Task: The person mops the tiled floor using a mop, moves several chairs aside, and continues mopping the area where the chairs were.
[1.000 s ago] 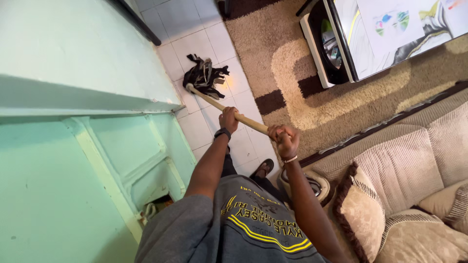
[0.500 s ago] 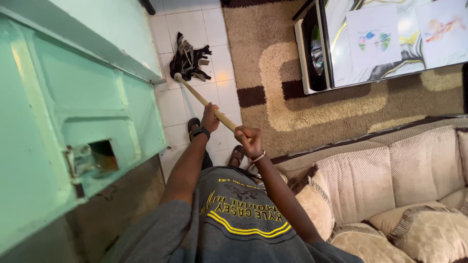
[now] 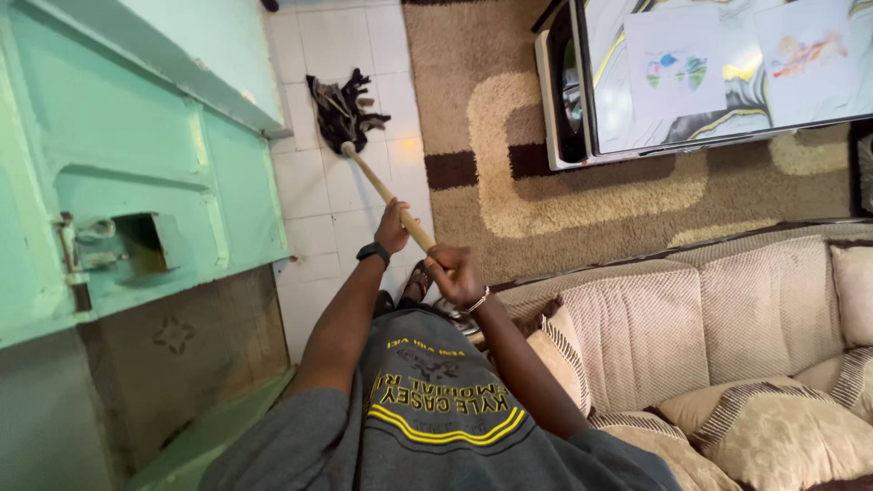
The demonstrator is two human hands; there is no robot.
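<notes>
Gripping the wooden mop handle (image 3: pixel 386 193), both hands are clamped around it: the left hand (image 3: pixel 394 227) lower down the shaft, the right hand (image 3: pixel 456 275) closed over its upper end, just apart from each other. The handle slants away to the dark mop head (image 3: pixel 341 111), which lies on the white tiled floor (image 3: pixel 314 195) beside the green door (image 3: pixel 136 164). A brown patterned rug (image 3: pixel 564 195) borders the tiles, with a sofa (image 3: pixel 727 327) to the right.
</notes>
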